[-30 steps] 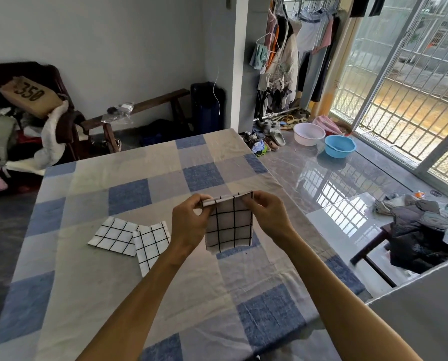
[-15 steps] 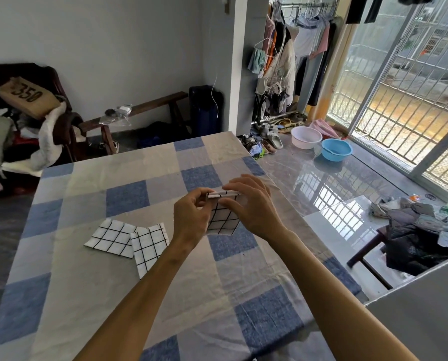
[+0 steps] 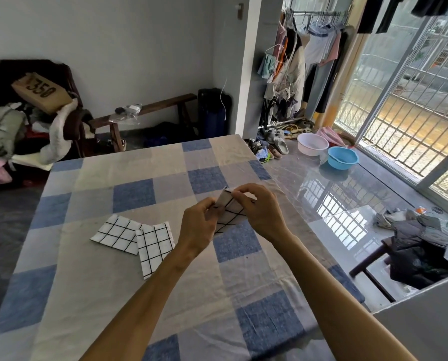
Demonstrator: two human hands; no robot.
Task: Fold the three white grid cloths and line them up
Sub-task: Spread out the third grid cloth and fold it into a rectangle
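Observation:
Two folded white grid cloths lie side by side on the table, one (image 3: 116, 234) at the left and one (image 3: 154, 244) overlapping its right edge. A third white grid cloth (image 3: 229, 213) is held folded small above the table. My left hand (image 3: 198, 226) pinches its left side. My right hand (image 3: 260, 208) pinches its top right edge. Both hands hide much of that cloth.
The table carries a blue and beige checked tablecloth (image 3: 129, 295); its right edge drops to a glossy floor. A white basin (image 3: 312, 144) and a blue basin (image 3: 342, 157) stand on the floor. A clothes rack (image 3: 306, 63) is behind, and a bench (image 3: 144, 113) by the wall.
The cloth hung open between my hands a second ago. My hands have come together and it is now folded into a smaller bundle, tilted. The two cloths on the table have not moved.

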